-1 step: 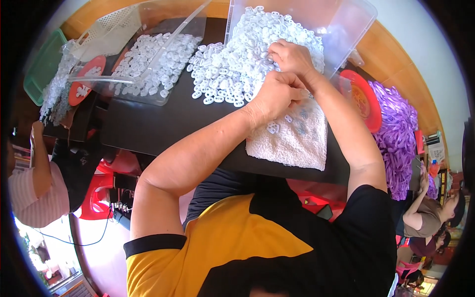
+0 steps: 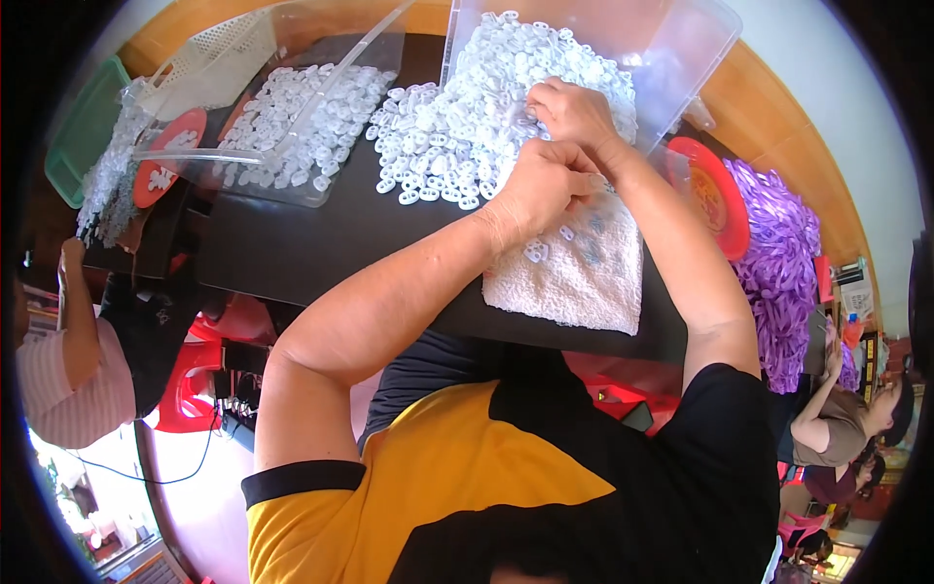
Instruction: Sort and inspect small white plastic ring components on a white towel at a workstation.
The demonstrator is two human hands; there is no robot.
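My left hand point(image 2: 552, 187) is above the upper part of a pale towel point(image 2: 574, 292), thumb and fingers pinched together. Whatever lies between those fingertips is too small to make out. Just beyond it, my right hand point(image 2: 576, 115) rests its curled fingers at the near side of a heap of small white oval plastic pieces with two holes point(image 2: 438, 146). Its fingertips are closed, and what they hold is hidden among the pieces. The heap spills from a tipped clear plastic bin point(image 2: 681, 49) onto the dark table point(image 2: 282, 238). A few small white pieces point(image 2: 536, 252) lie on the towel.
Left of the heap stands a clear tub point(image 2: 316, 195) of similar pieces. Farther left are a red plate point(image 2: 146, 180), a green tray point(image 2: 73, 146) and a white basket point(image 2: 219, 63). A red dish point(image 2: 715, 200) and purple strips point(image 2: 778, 263) lie right. Other people sit at both sides.
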